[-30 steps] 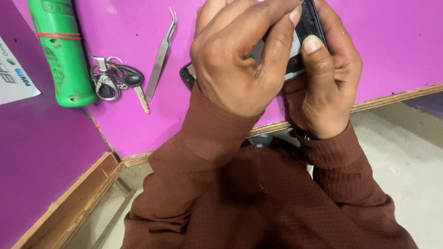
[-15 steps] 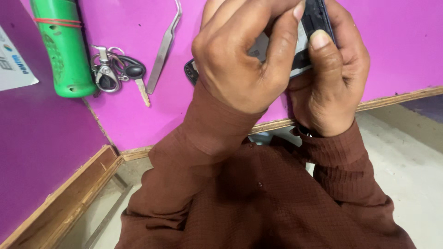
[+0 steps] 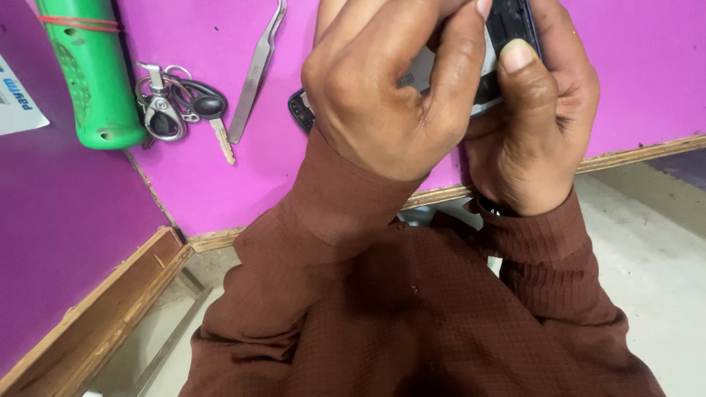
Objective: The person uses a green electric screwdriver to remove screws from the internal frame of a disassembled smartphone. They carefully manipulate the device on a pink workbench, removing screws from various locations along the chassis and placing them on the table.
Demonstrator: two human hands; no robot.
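Observation:
Both hands hold a small dark phone-like device (image 3: pixel 507 29) above the magenta tabletop (image 3: pixel 220 184). My left hand (image 3: pixel 390 95) wraps over its left side, with the index finger stretched along the top. My right hand (image 3: pixel 537 125) grips its right side, thumb pressed flat on the dark face. Most of the device is hidden by the fingers; a dark rounded end (image 3: pixel 299 112) shows below the left wrist. Brown sleeves cover both forearms.
On the tabletop to the left lie metal tweezers (image 3: pixel 256 70), a key ring with a black-headed key and carabiner (image 3: pixel 180 110), and a green cylinder (image 3: pixel 92 73). A paper card (image 3: pixel 15 95) is at the far left. The table's wooden edge (image 3: pixel 632 154) runs right; floor below.
The view has drifted slightly, so the hands and the device sit a little higher in frame. The grip of both hands is unchanged.

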